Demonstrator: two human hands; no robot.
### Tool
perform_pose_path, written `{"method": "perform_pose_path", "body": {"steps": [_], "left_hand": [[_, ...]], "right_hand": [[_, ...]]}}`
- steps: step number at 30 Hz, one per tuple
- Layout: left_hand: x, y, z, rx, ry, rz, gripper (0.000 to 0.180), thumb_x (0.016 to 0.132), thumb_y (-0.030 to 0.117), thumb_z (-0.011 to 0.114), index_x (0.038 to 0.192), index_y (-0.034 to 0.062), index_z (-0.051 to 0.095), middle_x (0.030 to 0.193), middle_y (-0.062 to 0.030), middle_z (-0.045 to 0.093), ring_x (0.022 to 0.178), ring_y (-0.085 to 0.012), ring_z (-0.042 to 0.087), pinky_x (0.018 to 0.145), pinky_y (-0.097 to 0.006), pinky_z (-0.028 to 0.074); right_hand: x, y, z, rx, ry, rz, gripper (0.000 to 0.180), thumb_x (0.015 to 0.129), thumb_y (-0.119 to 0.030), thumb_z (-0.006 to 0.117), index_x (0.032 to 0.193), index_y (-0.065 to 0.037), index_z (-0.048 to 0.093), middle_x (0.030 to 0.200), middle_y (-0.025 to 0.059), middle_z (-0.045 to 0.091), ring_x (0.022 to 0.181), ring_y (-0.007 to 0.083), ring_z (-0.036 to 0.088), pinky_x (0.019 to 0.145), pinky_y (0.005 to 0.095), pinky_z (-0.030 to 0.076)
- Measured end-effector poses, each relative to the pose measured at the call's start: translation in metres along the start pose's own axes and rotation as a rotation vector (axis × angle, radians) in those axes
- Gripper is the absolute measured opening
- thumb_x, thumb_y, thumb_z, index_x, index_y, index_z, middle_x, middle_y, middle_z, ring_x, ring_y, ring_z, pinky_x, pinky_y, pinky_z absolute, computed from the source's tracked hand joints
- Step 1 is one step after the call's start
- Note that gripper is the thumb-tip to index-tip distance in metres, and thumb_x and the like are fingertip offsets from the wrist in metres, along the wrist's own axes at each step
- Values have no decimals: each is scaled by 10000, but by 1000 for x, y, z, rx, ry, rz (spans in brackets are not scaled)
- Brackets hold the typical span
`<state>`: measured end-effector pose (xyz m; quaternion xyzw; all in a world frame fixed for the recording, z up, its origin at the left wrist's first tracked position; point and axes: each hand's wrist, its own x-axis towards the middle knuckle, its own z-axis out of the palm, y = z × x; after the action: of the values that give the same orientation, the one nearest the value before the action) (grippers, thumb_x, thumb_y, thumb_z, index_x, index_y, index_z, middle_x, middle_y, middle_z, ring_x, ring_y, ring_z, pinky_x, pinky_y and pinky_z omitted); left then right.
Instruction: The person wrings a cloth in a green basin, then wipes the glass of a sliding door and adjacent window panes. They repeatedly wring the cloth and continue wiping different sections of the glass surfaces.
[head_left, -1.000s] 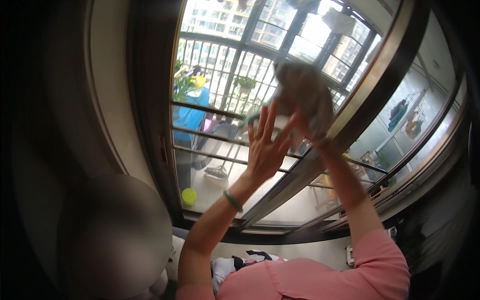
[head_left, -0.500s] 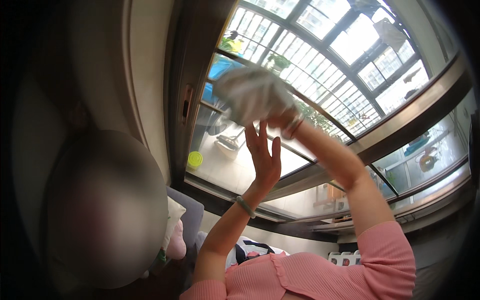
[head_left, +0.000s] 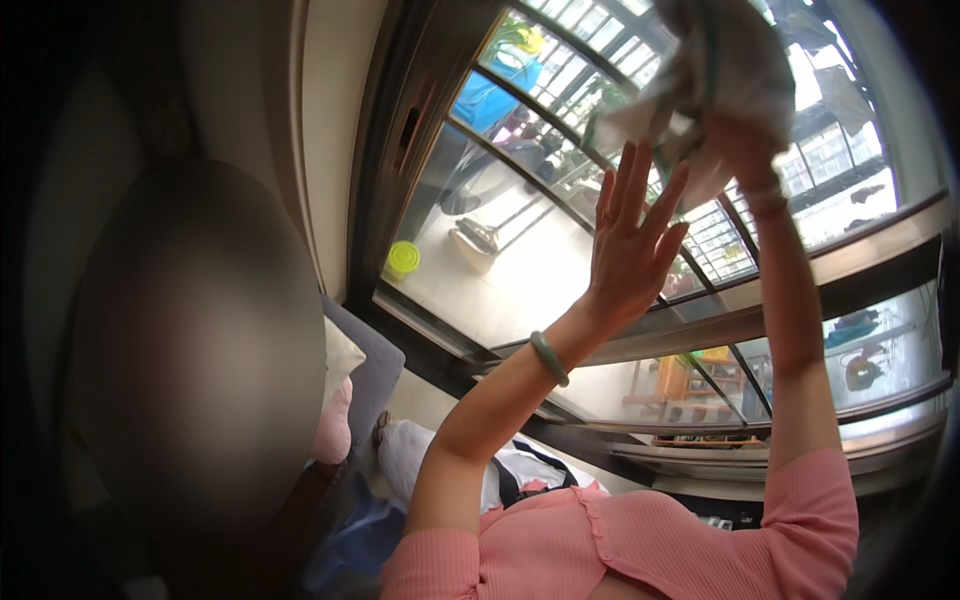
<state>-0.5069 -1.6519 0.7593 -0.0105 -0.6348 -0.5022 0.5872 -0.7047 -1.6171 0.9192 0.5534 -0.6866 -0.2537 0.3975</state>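
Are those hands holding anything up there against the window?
The right hand clutches a crumpled pale cloth, bunched in its fist. The left hand holds nothing; its fingers are spread open.

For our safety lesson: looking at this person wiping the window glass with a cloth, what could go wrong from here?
1. The right hand holds a crumpled cloth high on the window glass at full stretch, so balance may suffer.
2. The left hand presses flat against the glass; it might slip.
3. The green bangle on the left wrist could knock the dark window frame.
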Motion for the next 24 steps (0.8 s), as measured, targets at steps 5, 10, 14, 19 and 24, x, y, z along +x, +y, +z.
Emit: {"method": "perform_pose_path", "body": {"steps": [5, 10, 14, 19, 24], "left_hand": [[-58, -36, 2, 39, 125, -215, 566, 1007, 246, 488, 1540, 144, 325, 1638, -180, 110, 1503, -360, 154, 1170, -514, 186], [-161, -76, -18, 168, 270, -574, 529, 1013, 223, 475, 1491, 32, 354, 1593, -192, 221, 1442, -366, 272, 1150, -492, 231], [-224, -100, -24, 193, 293, -667, 530, 1038, 241, 458, 1514, 50, 325, 1599, -213, 182, 1457, -369, 253, 1168, -459, 236], [-263, -132, -20, 231, 317, -836, 601, 1063, 349, 388, 1561, 69, 201, 1618, -243, 65, 1498, -393, 118, 1194, -466, 159], [-241, -119, -2, 227, 220, -840, 628, 1061, 409, 370, 1577, 118, 162, 1618, -244, 66, 1497, -408, 100, 1181, -506, 165]], "right_hand": [[89, -57, 40, -232, 314, -265, 413, 985, -201, 471, 1395, -155, 477, 967, 128, 646, 735, 281, 644, 651, 399, 513], [37, -256, 93, 463, 123, -183, 393, 865, -288, 657, 1190, -67, 644, 1253, 131, 613, 1201, 273, 550, 1005, 397, 445], [-64, -357, 162, 989, -380, -178, 378, 864, -273, 645, 1183, -69, 650, 1233, 144, 613, 1172, 299, 555, 1000, 388, 444], [-90, -366, 142, 1063, -522, -190, 307, 881, -233, 600, 1123, -53, 658, 1136, 179, 632, 1068, 314, 590, 940, 387, 469], [-60, -311, 138, 588, 93, -107, 307, 827, -229, 658, 1099, -88, 687, 1140, 146, 639, 1041, 318, 603, 928, 420, 467]]}}
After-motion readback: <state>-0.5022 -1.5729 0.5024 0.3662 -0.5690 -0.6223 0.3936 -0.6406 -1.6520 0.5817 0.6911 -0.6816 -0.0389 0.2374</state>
